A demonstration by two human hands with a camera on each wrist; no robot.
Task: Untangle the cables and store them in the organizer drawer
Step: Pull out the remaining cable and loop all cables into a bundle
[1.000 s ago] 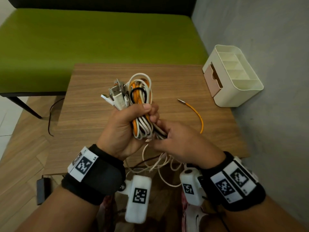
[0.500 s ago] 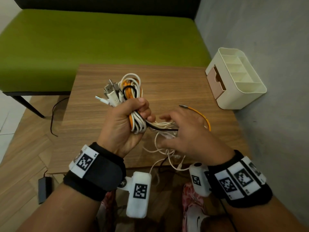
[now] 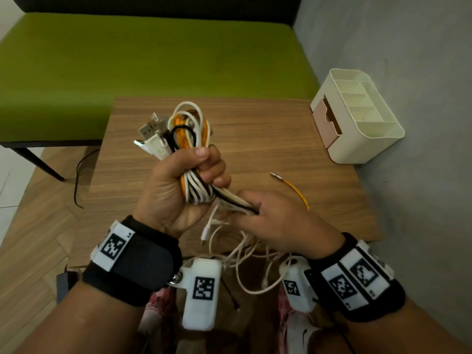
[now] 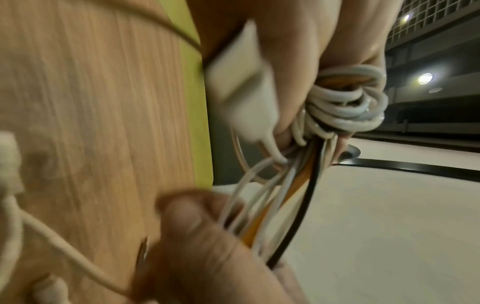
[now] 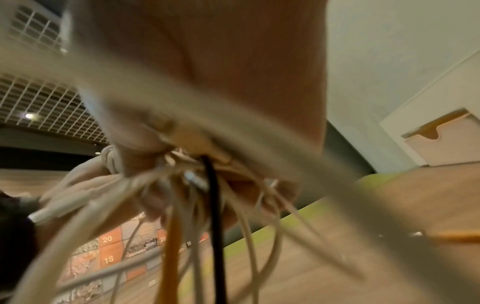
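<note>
- We see the wooden table (image 3: 255, 139) under everything, with a green bench (image 3: 153, 54) behind it and a grey wall on the right.
- The organizer (image 3: 362, 146) sits at the table's far right corner, against the wall, well apart from both hands; its pink drawer (image 3: 325, 121) faces the table middle and looks slightly pulled out.
- The cable bundle (image 3: 190, 139) is held up above the table centre. Its long axis runs roughly upright, tilted a little: loops and USB plugs (image 3: 150, 134) point up and away from us, loose tails hang down toward us past the table's near edge.
- Our left hand (image 3: 178, 190) is fisted around the bundle's waist, thumb wrapped over the front.
- Our right hand (image 3: 278, 221) pinches several strands, white and black, just below that fist.
- 1 orange cable end (image 3: 291, 186) lies free on the table beside the right hand.
- Our judgement: the step is teasing 1 strand loose. Best to ease the left fist slightly, follow 1 tail to its plug, and draw it along the bundle's axis, not sideways, or the loops may cinch.
</note>
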